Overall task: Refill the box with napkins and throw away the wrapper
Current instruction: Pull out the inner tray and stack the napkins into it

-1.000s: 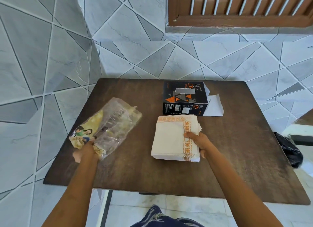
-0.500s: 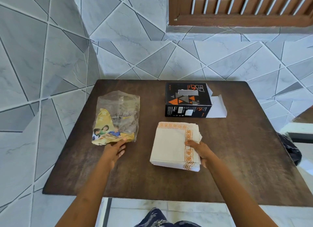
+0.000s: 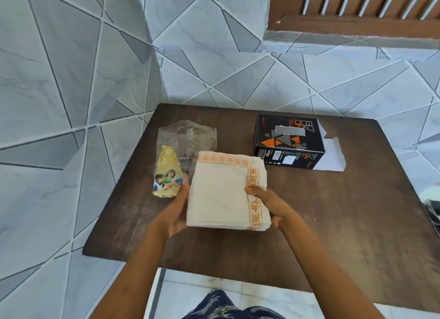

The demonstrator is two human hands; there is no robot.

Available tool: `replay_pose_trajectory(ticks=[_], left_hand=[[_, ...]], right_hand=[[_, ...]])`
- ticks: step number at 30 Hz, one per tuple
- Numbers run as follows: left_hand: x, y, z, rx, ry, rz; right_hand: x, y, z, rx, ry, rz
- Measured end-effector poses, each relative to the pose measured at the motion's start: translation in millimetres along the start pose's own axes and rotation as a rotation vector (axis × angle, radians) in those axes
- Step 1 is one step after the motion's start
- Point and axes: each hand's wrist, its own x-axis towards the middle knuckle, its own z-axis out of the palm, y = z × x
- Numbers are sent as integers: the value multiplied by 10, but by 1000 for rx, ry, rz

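Note:
A stack of cream napkins (image 3: 221, 190) with an orange patterned border is held above the dark wooden table (image 3: 345, 211). My left hand (image 3: 177, 211) grips its left edge and my right hand (image 3: 269, 202) grips its right edge, thumb on top. The clear plastic wrapper (image 3: 176, 157) with a yellow printed picture lies flat on the table to the left, partly behind the stack. The black tissue box (image 3: 289, 143) with orange and grey triangles stands at the back right, its white end flap (image 3: 332, 157) open toward the right.
Grey tiled walls close in behind and to the left of the table. A wooden louvred window frame (image 3: 357, 14) sits at the upper right. A dark object (image 3: 432, 211) shows at the right edge. White floor tiles lie below the table's near edge.
My left hand let go of the wrapper, which now lies flat on the table, and moved right to the napkins. Both hands have lifted the stack off the table.

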Motion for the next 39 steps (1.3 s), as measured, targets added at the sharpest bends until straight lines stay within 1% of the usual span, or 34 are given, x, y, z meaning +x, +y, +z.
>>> replay_pose_trajectory(ticks=[1,3,5,6,8,11,14,16,18,20,22,23,25,27,29,31,34,36,39], left_hand=[[-51,26,-35,14,29,27],[-146,51,-111,144,93,52],[-206,9,-229,325,176,19],[-223,-40,-308,379,237,0],[-246,-131,-422,389,349,-14],[-249,-245,-482,363,459,-15],[-225,-263,-429,356,527,3],[-185,-242,-416,413,558,2],[-167,-212,-436,568,587,-7],[-175,-166,-488,802,647,2],[-196,-75,-478,980,713,95],[-193,-12,-430,1043,717,159],[-147,109,-231,1129,667,293],[-40,208,71,1145,599,427],[120,261,394,1133,497,515],[319,257,696,1096,378,542],[625,254,1098,898,294,527],[822,282,1360,848,315,545],[1102,331,1656,845,416,568]], right_hand=[[36,35,79,-25,26,1],[96,146,193,-47,89,8],[155,288,275,-61,137,12],[176,360,317,-70,157,14],[209,484,378,-116,233,8],[255,613,436,-252,388,-52],[272,621,468,-514,525,-135],[275,617,461,-631,565,-162],[267,625,440,-676,563,-172],[244,624,402,-672,573,-175],[177,572,351,-625,619,-218],[138,525,321,-609,658,-259],[38,418,232,-590,744,-358],[-72,269,116,-545,810,-441],[-174,83,-31,-492,878,-512],[-284,-106,-218,-462,949,-552],[-412,-357,-532,-425,1023,-577],[-474,-518,-735,-421,1054,-601],[-465,-755,-1025,-470,1085,-593]])
